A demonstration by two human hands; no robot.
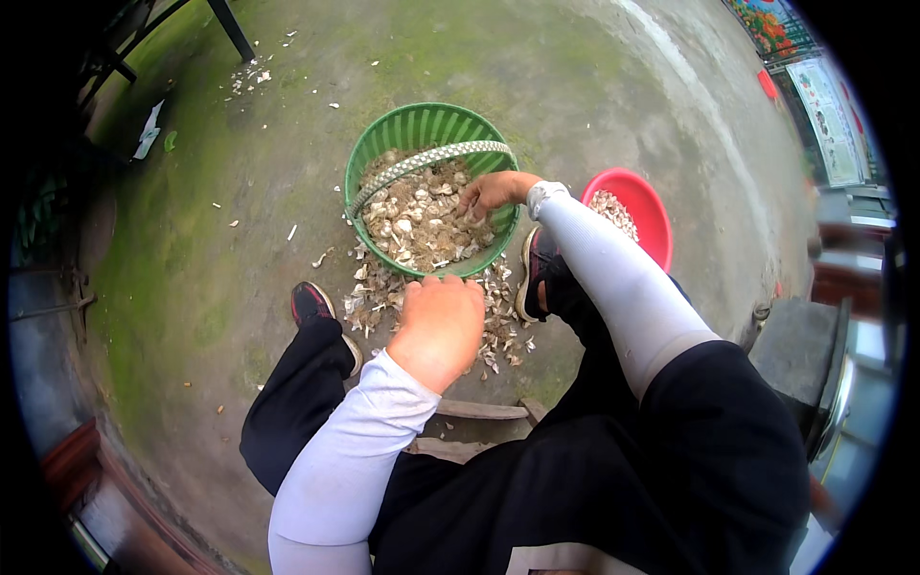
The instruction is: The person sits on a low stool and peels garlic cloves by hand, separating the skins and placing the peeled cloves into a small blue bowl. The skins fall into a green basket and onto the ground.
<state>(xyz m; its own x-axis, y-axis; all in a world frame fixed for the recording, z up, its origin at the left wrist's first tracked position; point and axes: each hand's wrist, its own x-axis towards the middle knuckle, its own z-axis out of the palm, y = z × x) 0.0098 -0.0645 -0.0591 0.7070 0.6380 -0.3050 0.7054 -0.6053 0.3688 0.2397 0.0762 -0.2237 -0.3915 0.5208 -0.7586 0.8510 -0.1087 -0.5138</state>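
A green woven basket (363, 136) with a checkered handle (431, 154) stands on the ground before me, holding garlic bulbs (404, 226) and dry roots and skins. My right hand (496, 192) reaches over its right side, fingers bent down at the garlic; whether they grip a bulb cannot be made out. My left hand (440, 323) is at the near rim, back of the hand up, its fingertips and anything in them hidden. To the right, a red plastic basin (654, 215) contains separated garlic cloves (613, 213), partly behind my right forearm.
Garlic skins and scraps (370, 295) litter the concrete ground around the basket's near side. My feet are on either side of it. Part of a wooden stool (478, 410) shows beneath me. Dark furniture legs (231, 30) stand at upper left; a grey block (798, 348) is at right.
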